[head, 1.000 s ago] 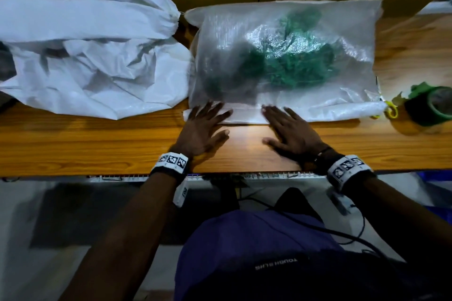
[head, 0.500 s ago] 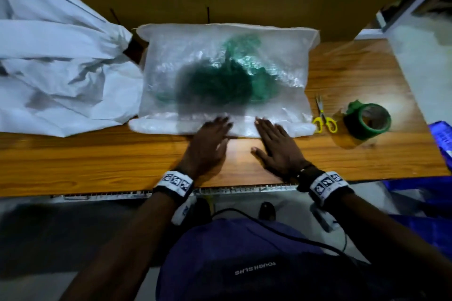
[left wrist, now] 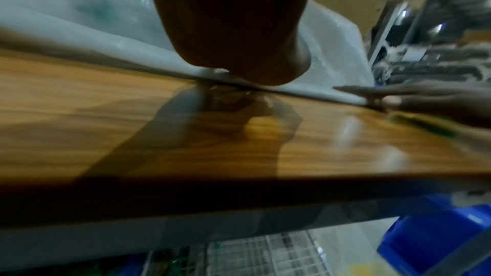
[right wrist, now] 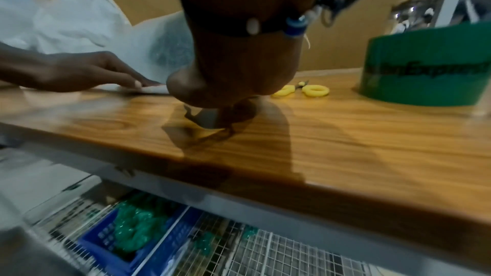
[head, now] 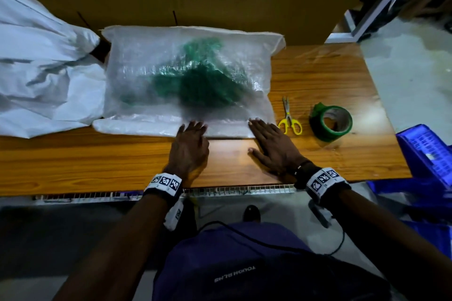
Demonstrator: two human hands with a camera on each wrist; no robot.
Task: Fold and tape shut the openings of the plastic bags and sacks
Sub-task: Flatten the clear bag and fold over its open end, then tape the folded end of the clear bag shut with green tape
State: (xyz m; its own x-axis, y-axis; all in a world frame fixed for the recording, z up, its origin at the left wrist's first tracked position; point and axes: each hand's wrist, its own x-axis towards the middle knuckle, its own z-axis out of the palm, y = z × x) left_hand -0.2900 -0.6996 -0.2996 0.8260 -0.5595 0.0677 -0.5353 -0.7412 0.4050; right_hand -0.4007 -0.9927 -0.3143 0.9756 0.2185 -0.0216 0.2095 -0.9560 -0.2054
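The translucent woven plastic bag [head: 188, 76] holding green material lies flat on the glossy wood-grain table [head: 73, 161], its folded near edge under both flat palms: left hand [head: 189, 146] mid-edge, right hand [head: 271, 146] at the corner, fingers straight, gripping nothing. Right of that hand lie yellow-handled scissors [head: 289, 120], then a green tape roll [head: 330, 122]; only the right wrist view shows its partly legible lettering "Express". A crumpled white sack [head: 44, 76] lies left of the bag.

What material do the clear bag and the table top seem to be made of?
Clear bag: probably thin woven plastic, semi-glossy; green contents show through and it glints. Table top: wood-grain pattern, glossy, reflecting light; solid wood or laminate cannot be told.
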